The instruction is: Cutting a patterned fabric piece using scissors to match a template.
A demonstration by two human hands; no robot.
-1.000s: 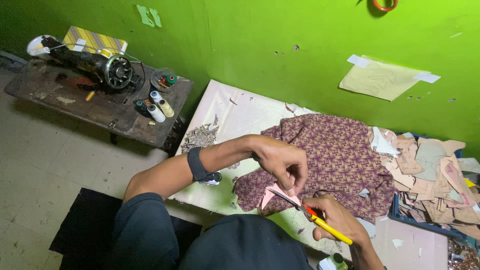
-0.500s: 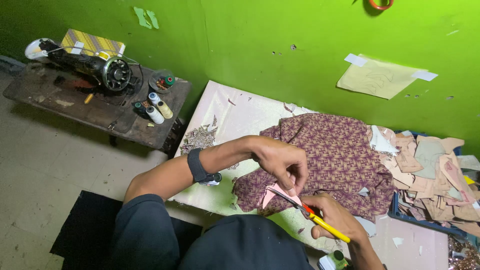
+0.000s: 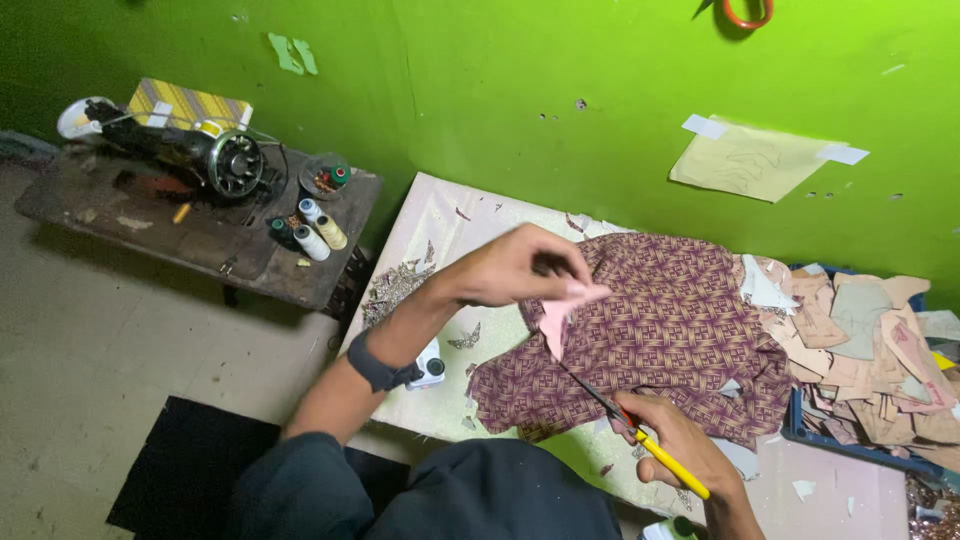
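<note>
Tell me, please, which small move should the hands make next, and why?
Probably close the scissors a little further. The left hand holds the pink fabric piece lifted above the patterned cloth, and the blades in the right hand point up toward its lower edge.

A bright green wall fills the background, pocked with small holes — a pale paper sheet is taped to it at the right, and an orange ring hangs at the top edge. Below lies a grey concrete floor. A dark wooden table stands at the left wall, and a black mat lies on the floor — even light.
</note>
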